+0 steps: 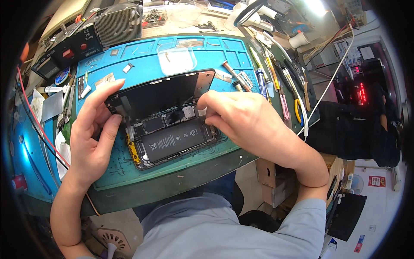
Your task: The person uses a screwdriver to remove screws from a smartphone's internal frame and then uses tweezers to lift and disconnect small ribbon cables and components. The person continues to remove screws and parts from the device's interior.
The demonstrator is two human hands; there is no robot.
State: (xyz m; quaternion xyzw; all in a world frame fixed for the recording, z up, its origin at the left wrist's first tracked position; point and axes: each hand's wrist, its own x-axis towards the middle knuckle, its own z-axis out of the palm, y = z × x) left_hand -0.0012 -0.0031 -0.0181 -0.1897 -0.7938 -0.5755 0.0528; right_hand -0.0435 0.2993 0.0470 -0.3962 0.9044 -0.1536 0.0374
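Note:
An opened smartphone lies on the green mat in front of me, its black battery [172,140] and inner boards bare. Its screen [157,97] is tilted up along the far side. Between thumb and fingers, my left hand [91,136] grips the screen's left end. My right hand [252,123] is closed at the phone's right side, fingertips bent close to the gap between screen and body. Whatever those fingers pinch, if anything, is hidden. Yellow tape or film [133,149] runs along the body's left edge.
Beyond the phone, a clear plastic box [177,60] sits on the blue compartment mat [146,47]. Screwdrivers [261,82], yellow-handled pliers [297,110] and a white cable [305,129] lie to the right. A black unit with a red switch [69,54] stands far left.

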